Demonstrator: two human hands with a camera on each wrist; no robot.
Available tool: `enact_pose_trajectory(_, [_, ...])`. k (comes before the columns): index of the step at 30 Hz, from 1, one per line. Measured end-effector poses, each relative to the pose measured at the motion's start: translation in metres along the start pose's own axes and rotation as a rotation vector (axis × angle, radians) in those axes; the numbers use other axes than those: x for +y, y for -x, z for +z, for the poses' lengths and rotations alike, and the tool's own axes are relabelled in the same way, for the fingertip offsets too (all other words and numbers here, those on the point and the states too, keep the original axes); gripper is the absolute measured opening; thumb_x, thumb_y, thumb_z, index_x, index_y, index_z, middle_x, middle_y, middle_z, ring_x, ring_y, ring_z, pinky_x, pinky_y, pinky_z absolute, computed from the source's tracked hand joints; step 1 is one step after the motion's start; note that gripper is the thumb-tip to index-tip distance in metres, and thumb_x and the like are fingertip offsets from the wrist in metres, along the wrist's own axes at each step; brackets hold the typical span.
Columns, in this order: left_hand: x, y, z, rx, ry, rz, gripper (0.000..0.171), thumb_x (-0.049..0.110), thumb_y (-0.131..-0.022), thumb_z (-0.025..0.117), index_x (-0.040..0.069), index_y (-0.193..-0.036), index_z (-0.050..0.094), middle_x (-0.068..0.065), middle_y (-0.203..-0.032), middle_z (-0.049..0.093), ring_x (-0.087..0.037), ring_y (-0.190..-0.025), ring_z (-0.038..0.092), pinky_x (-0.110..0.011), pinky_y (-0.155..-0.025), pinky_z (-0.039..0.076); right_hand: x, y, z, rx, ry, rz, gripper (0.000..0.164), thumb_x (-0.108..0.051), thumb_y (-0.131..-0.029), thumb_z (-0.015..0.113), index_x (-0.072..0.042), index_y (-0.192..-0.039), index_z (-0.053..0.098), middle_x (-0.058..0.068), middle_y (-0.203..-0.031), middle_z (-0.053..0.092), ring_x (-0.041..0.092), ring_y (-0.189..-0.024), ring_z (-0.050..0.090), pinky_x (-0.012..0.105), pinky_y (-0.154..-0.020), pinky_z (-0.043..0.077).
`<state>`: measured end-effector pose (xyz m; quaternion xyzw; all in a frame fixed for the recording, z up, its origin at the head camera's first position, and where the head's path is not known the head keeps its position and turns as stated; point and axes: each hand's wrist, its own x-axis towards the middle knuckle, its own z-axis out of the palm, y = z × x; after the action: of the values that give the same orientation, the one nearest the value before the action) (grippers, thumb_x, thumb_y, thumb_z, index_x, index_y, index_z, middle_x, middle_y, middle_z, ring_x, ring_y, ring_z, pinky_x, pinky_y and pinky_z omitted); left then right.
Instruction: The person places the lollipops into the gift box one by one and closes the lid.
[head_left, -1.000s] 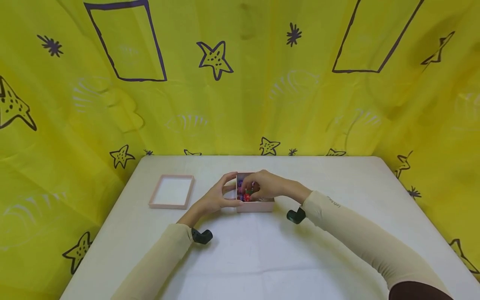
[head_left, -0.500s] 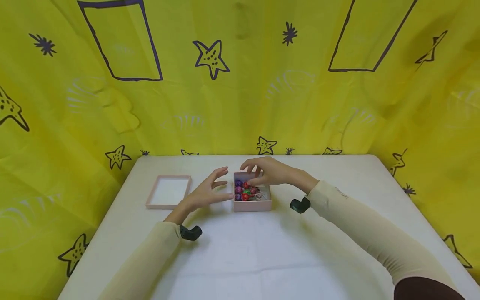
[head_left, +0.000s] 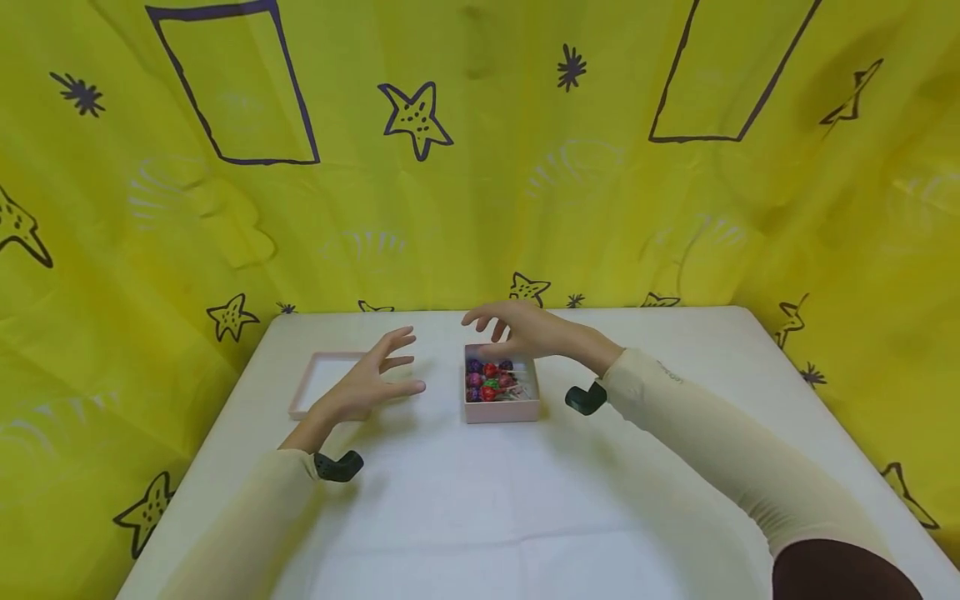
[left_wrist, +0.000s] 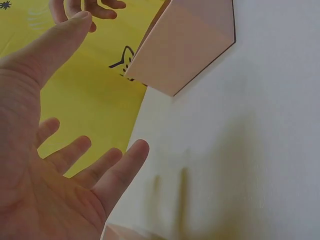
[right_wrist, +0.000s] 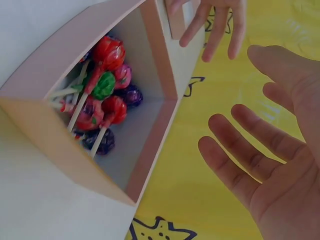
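A pink box (head_left: 501,412) stands on the table, holding several wrapped lollipops (right_wrist: 104,85) in red, green, pink and purple with white sticks. My right hand (head_left: 525,327) hovers above the box's back part, fingers spread and holding nothing. Left of the box, my left hand (head_left: 360,387) is raised with its fingers apart, also holding nothing. It overlaps the shallow pink lid (head_left: 302,392), which lies with its white inside up. In the left wrist view the box's outer wall (left_wrist: 180,47) shows beyond the thumb.
A white table (head_left: 450,500) carries the box and lid. Behind and at the sides hangs a yellow curtain (head_left: 480,208) printed with stars and shells. Dark wrist cameras sit on both cream sleeves (head_left: 705,433).
My right hand has come up out of the box, with its fingers opening. My left hand has let go of the box's left side and moved left, over the lid.
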<state>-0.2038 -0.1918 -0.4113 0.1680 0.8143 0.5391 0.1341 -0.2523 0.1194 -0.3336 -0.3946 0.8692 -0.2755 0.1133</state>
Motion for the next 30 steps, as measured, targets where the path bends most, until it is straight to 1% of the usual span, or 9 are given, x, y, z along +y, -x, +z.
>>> enact_pose_trajectory(3, [-0.002, 0.009, -0.008, 0.001, -0.04, -0.007, 0.096, 0.032, -0.088, 0.083, 0.033, -0.162, 0.022, -0.007, -0.167, 0.026, -0.037, -0.147, 0.038, -0.067, -0.106, 0.044, -0.004, -0.008, 0.007, 0.007, -0.014, -0.026, 0.052, -0.026, -0.096, 0.075, -0.016, -0.144, 0.057, 0.01, -0.129, 0.067, 0.021, -0.103, 0.07, 0.036, -0.086, 0.06])
enact_pose_trajectory(7, [-0.004, 0.021, -0.025, 0.027, -0.146, 0.006, 0.095, 0.032, -0.091, 0.081, 0.027, -0.163, 0.02, -0.013, -0.164, 0.033, -0.041, -0.143, 0.043, -0.073, -0.102, 0.042, -0.014, -0.021, 0.02, 0.01, -0.055, -0.076, 0.054, -0.026, -0.097, 0.073, -0.015, -0.146, 0.055, 0.011, -0.132, 0.066, 0.02, -0.102, 0.071, 0.031, -0.086, 0.06])
enact_pose_trajectory(10, [-0.004, 0.03, -0.04, 0.054, -0.217, 0.015, 0.094, 0.032, -0.091, 0.08, 0.024, -0.163, 0.02, -0.017, -0.162, 0.036, -0.042, -0.14, 0.046, -0.075, -0.109, 0.032, -0.024, -0.032, 0.033, -0.004, -0.092, -0.097, 0.056, -0.027, -0.098, 0.072, -0.015, -0.148, 0.052, 0.011, -0.137, 0.063, 0.019, -0.102, 0.071, 0.028, -0.085, 0.06])
enact_pose_trajectory(12, [-0.004, 0.036, -0.051, 0.07, -0.255, 0.012, 0.096, 0.033, -0.091, 0.08, 0.023, -0.164, 0.018, -0.019, -0.162, 0.036, -0.044, -0.14, 0.046, -0.075, -0.109, 0.032, -0.03, -0.039, 0.043, -0.01, -0.111, -0.101, 0.057, -0.028, -0.098, 0.072, -0.016, -0.15, 0.051, 0.011, -0.139, 0.062, 0.019, -0.104, 0.071, 0.026, -0.084, 0.059])
enact_pose_trajectory(18, [-0.003, 0.056, -0.083, 0.13, -0.426, -0.053, 0.102, 0.042, -0.089, 0.08, 0.02, -0.164, 0.015, -0.024, -0.163, 0.03, -0.051, -0.138, 0.043, -0.072, -0.101, 0.044, -0.049, -0.056, 0.068, -0.011, -0.222, -0.042, 0.061, -0.026, -0.098, 0.072, -0.019, -0.153, 0.046, 0.013, -0.146, 0.057, 0.019, -0.103, 0.072, 0.024, -0.083, 0.059])
enact_pose_trajectory(22, [-0.01, 0.065, -0.101, 0.158, -0.528, -0.1, 0.105, 0.045, -0.088, 0.081, 0.011, -0.164, 0.016, -0.029, -0.162, 0.027, -0.055, -0.133, 0.045, -0.071, -0.098, 0.047, -0.058, -0.07, 0.084, -0.004, -0.258, 0.011, 0.067, -0.025, -0.097, 0.073, -0.02, -0.156, 0.042, 0.016, -0.149, 0.054, 0.021, -0.106, 0.072, 0.028, -0.088, 0.057])
enact_pose_trajectory(25, [-0.018, 0.069, -0.111, 0.148, -0.508, -0.15, 0.106, 0.043, -0.09, 0.079, 0.006, -0.163, 0.013, -0.033, -0.161, 0.024, -0.057, -0.13, 0.047, -0.068, -0.097, 0.05, -0.063, -0.08, 0.097, 0.019, -0.258, 0.043, 0.069, -0.024, -0.097, 0.073, -0.019, -0.157, 0.039, 0.018, -0.149, 0.053, 0.026, -0.113, 0.069, 0.03, -0.089, 0.057])
enact_pose_trajectory(28, [-0.027, 0.07, -0.118, 0.113, -0.417, -0.214, 0.107, 0.04, -0.092, 0.078, 0.003, -0.163, 0.007, -0.038, -0.156, 0.026, -0.057, -0.125, 0.052, -0.059, -0.092, 0.056, -0.066, -0.089, 0.111, 0.028, -0.335, 0.116, 0.072, -0.023, -0.097, 0.073, -0.019, -0.159, 0.037, 0.021, -0.149, 0.052, 0.031, -0.105, 0.071, 0.033, -0.081, 0.061])
enact_pose_trajectory(30, [-0.031, 0.07, -0.121, 0.086, -0.362, -0.253, 0.107, 0.039, -0.093, 0.077, 0.001, -0.163, 0.004, -0.042, -0.151, 0.029, -0.054, -0.119, 0.058, -0.053, -0.087, 0.06, -0.069, -0.095, 0.121, 0.028, -0.415, 0.187, 0.076, -0.021, -0.097, 0.073, -0.02, -0.161, 0.033, 0.023, -0.149, 0.051, 0.033, -0.09, 0.074, 0.035, -0.073, 0.063])
